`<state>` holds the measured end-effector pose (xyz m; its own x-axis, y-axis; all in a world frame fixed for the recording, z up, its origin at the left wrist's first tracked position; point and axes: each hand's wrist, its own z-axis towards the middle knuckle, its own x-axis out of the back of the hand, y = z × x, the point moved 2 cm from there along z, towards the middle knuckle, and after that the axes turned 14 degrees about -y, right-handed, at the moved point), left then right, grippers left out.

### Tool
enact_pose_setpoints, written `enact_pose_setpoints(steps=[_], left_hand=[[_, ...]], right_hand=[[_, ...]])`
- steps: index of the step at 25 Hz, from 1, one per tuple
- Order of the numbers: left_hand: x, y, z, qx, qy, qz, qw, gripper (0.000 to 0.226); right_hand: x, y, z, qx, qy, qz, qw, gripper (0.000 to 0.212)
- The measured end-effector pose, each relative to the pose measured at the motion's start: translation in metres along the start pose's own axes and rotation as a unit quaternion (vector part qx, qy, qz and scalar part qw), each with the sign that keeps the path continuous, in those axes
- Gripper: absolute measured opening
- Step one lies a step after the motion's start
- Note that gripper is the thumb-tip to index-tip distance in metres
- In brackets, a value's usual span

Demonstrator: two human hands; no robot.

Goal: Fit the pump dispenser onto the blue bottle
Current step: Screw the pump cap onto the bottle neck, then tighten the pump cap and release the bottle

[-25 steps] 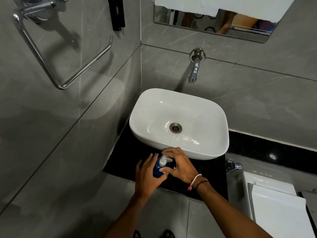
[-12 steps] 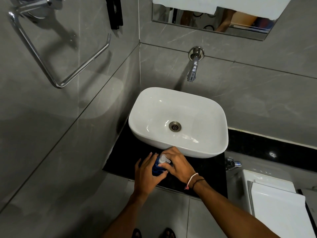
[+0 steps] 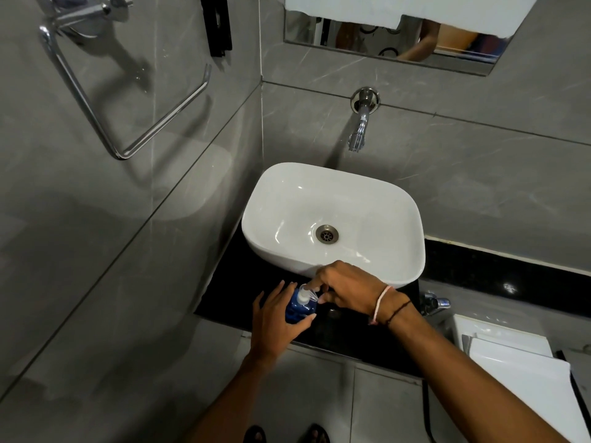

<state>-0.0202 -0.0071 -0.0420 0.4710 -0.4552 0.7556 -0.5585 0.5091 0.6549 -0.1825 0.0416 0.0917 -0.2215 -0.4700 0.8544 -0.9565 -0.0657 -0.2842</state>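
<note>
The blue bottle (image 3: 297, 308) stands on the black counter (image 3: 224, 282) just in front of the white basin. My left hand (image 3: 275, 321) wraps around the bottle's left side and holds it. A clear white pump dispenser (image 3: 306, 294) sits on top of the bottle's neck. My right hand (image 3: 345, 289) reaches in from the right, with its fingertips pinched on the pump head. Whether the pump collar is seated is hidden by the fingers.
A white basin (image 3: 377, 199) with a metal drain sits behind the bottle, under a chrome wall tap (image 3: 359, 129). A chrome towel ring (image 3: 128, 123) hangs on the left wall. A white toilet cistern (image 3: 518, 372) stands at the lower right.
My right hand's fingers have shifted around the pump head on the bottle. My left hand keeps its hold on the bottle. The head camera has moved slightly.
</note>
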Motion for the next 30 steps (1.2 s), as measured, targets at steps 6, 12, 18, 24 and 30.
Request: enact_pose_setpoints(steps=[6,12,18,24,30], left_hand=[[0.000,0.002,-0.001,0.003,-0.013,-0.003,1.000,0.078],[-0.002,-0.002,0.001,0.005,-0.027,-0.001,1.000,0.078],[-0.004,-0.001,-0.001,-0.004,-0.021,-0.010,1.000,0.083],[-0.008,0.021,-0.006,0.031,0.007,-0.083,0.996,0.088],[0.009,0.000,-0.003,0.027,0.023,-0.056,0.998,0.076]], right_hand=[[-0.005,-0.009,0.003,-0.034,0.021,0.059,0.997,0.023],[-0.010,-0.016,0.003,-0.049,0.042,0.038,0.997,0.033],[-0.016,-0.007,-0.004,-0.083,0.089,0.119,0.985,0.049],[-0.034,0.049,-0.014,-0.310,0.192,0.029,0.931,0.073],[-0.065,0.062,-0.013,-0.354,0.127,0.026,0.926,0.109]])
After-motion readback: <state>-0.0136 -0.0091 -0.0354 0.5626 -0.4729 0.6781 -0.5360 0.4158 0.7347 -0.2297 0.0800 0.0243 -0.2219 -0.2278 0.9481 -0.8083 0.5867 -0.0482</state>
